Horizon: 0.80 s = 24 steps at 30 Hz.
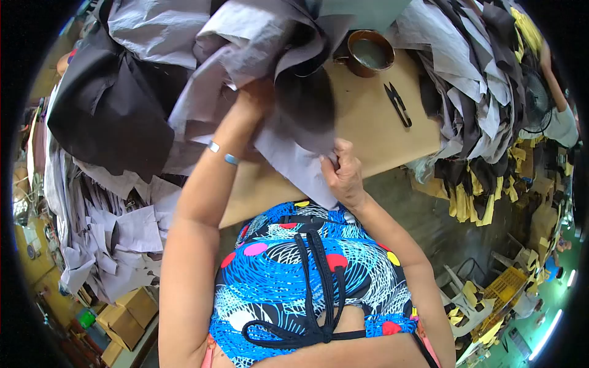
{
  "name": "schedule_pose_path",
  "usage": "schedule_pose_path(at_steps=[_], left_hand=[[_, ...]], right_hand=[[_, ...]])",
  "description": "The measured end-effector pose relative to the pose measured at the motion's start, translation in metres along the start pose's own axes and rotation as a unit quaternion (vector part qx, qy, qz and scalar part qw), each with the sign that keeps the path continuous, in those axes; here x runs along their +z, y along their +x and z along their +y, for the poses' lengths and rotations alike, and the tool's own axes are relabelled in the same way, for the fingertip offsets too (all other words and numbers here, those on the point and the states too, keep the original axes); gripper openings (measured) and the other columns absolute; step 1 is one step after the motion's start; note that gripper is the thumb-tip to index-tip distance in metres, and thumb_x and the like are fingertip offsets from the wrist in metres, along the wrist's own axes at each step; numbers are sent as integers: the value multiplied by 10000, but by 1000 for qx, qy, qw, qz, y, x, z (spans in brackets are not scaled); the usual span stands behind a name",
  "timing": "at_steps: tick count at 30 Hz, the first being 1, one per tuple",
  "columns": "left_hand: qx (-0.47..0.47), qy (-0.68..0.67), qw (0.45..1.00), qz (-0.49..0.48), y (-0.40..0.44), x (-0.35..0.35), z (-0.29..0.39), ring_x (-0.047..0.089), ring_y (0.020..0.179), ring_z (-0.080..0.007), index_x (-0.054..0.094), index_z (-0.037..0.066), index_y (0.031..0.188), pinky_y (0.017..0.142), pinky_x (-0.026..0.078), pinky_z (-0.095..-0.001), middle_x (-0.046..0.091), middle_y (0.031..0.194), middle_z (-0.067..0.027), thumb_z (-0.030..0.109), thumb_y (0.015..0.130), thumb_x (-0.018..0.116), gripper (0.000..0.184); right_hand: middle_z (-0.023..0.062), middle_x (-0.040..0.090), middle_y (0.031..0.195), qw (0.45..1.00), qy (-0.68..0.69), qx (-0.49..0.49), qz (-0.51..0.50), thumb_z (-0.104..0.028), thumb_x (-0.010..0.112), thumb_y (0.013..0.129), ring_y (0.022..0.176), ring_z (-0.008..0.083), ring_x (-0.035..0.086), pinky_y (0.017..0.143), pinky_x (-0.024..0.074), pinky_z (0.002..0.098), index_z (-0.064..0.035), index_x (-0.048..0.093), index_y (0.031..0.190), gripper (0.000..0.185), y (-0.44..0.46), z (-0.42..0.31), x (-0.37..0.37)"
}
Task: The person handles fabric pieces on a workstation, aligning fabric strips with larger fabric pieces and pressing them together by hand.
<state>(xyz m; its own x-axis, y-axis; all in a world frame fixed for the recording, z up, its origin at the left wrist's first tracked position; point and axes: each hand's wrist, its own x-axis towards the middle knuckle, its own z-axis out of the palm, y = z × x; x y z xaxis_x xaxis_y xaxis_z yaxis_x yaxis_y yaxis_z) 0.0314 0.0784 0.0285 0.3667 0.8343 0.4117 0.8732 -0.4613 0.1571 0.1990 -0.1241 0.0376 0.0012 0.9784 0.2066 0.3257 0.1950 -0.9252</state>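
A large piece of grey and black fabric [245,37] is bunched up over the tan table [374,129]. My left hand [256,98] reaches into its folds, and the cloth hides most of the fingers. At the fabric's right edge my right hand [345,175] has its fingers curled and pressed together on the pale grey cloth near the table's front edge. Black thread snips [399,105] lie on the table to the right, below a brown cup [370,54] with something pale inside.
Grey and dark cloth pieces are piled at the right [472,80] and at the left [123,233]. Cardboard boxes [126,319] stand lower left. A yellow crate [504,293] is at the lower right. Another person's arm [554,86] shows by a fan [535,101].
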Motion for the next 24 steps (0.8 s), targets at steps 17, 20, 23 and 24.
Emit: schedule_pose_path(at_steps=[17, 20, 23, 24], left_hand=[[55, -4, 998, 34, 13, -7, -18, 409, 1207, -345, 556, 149, 1199, 1007, 319, -422, 468, 1272, -185, 189, 719, 654, 492], [100, -16, 995, 12, -3, -27, -19, 415, 1204, -341, 561, 150, 1195, 1005, 323, -418, 475, 1267, -184, 182, 719, 651, 485], [117, -67, 977, -162, -21, -79, -21, 569, 1020, -297, 634, 89, 1044, 855, 452, -370, 596, 1081, -159, 116, 719, 623, 326], [104, -79, 964, -231, -19, -109, -15, 605, 953, -292, 651, 72, 995, 793, 485, -366, 622, 1018, -154, 108, 722, 617, 277]], right_hand=[[220, 560, 1054, 996, -25, 28, -78, 17, 605, 743, 975, 385, 564, 795, 458, 377, 0, 313, 1279, 611, 6, -7, 25], [231, 534, 1120, 995, -25, 24, -95, 20, 603, 746, 1008, 389, 547, 822, 451, 383, 0, 312, 1300, 626, 3, -4, 25], [229, 513, 1168, 993, -72, 7, -90, 18, 599, 754, 1041, 385, 531, 861, 436, 389, -1, 347, 1293, 595, -6, 8, 24], [227, 507, 1180, 992, -92, -5, -83, 16, 598, 757, 1050, 383, 526, 874, 430, 391, -1, 362, 1286, 580, -8, 10, 24]])
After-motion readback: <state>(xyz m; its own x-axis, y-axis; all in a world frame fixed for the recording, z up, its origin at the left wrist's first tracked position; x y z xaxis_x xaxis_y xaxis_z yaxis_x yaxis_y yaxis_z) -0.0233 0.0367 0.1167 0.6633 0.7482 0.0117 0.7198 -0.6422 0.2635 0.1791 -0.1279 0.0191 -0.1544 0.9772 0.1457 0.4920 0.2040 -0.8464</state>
